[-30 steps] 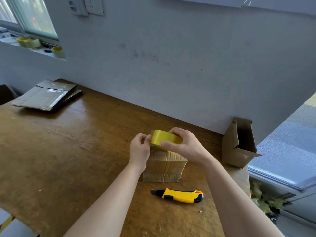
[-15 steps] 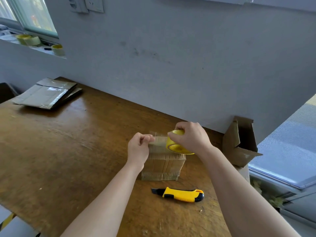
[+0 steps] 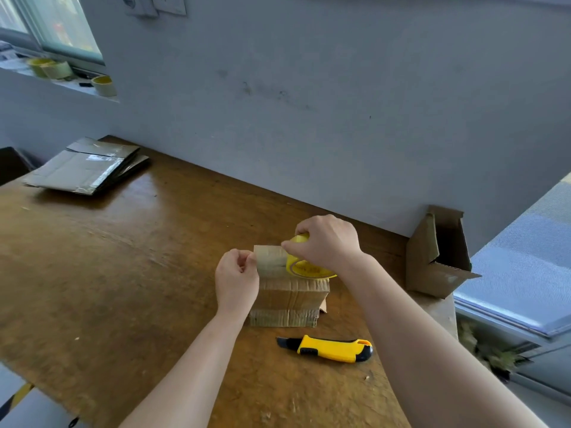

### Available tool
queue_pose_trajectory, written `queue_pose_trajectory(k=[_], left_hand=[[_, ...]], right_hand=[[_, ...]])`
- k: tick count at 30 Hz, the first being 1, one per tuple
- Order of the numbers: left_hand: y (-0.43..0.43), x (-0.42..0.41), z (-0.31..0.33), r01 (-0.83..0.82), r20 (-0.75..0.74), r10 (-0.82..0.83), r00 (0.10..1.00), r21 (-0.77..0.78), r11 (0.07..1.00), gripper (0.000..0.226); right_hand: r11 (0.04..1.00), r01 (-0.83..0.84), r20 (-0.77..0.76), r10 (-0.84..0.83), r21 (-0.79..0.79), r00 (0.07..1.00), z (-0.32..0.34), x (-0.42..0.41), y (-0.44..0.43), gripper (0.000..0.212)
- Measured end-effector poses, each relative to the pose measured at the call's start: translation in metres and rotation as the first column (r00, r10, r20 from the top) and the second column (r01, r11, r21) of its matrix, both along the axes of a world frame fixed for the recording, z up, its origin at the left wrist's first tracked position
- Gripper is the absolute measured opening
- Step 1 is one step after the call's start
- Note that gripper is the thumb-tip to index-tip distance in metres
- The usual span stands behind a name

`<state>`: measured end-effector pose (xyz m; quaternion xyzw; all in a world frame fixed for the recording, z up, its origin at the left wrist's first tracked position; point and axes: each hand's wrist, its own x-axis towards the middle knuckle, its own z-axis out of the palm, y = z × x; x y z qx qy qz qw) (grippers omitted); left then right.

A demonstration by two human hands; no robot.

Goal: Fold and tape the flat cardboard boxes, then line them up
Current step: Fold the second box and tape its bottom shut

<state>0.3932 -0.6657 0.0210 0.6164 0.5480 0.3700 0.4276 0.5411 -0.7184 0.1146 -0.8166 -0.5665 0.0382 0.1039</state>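
Note:
A small folded cardboard box (image 3: 289,301) stands near the table's front right. Above its top my right hand (image 3: 326,242) grips a yellow tape roll (image 3: 304,267). A clear strip of tape (image 3: 268,261) stretches from the roll to the left. My left hand (image 3: 236,274) pinches the strip's free end at the box's left edge. A second folded box (image 3: 437,257) with open flaps lies on its side at the table's right end. Flat cardboard boxes (image 3: 83,169) are stacked at the far left.
A yellow and black utility knife (image 3: 332,349) lies on the wooden table (image 3: 108,267) just in front of the box. Spare tape rolls (image 3: 51,67) sit on the window ledge at upper left. A grey wall runs along the table's back edge.
My right hand has moved the roll to the right, away from my left hand, and turned it on edge. A longer strip of tape now spans the box top.

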Motion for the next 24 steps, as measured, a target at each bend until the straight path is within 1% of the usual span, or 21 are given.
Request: queue_pose_trajectory(k=[4,7,9,15,24], left_hand=[[0.000,-0.002,0.001,-0.046,0.031,0.052,0.998,-0.155,0.987,0.017],[0.002,-0.003,0.001,-0.042,0.020,0.047,0.999,-0.198,0.979,0.018],[0.001,-0.003,-0.001,-0.027,0.023,0.033,0.999,-0.221,0.975,0.018],[0.000,-0.002,-0.007,-0.009,0.000,0.009,1.000,-0.231,0.973,0.017],[0.019,0.003,-0.016,-0.045,-0.064,0.030,0.998,-0.265,0.963,0.019]], right_hand=[[1.000,-0.019,0.035,0.020,-0.021,0.999,-0.004,-0.013,0.006,0.035],[0.999,-0.006,0.043,0.008,-0.044,0.999,-0.008,-0.019,0.007,0.028],[0.999,-0.007,0.049,0.010,-0.046,0.999,-0.011,-0.020,0.006,0.026],[0.999,-0.010,0.050,0.013,-0.051,0.999,-0.020,-0.018,0.006,0.029],[0.998,0.005,0.008,-0.005,-0.055,1.000,-0.035,-0.016,0.020,0.029]])
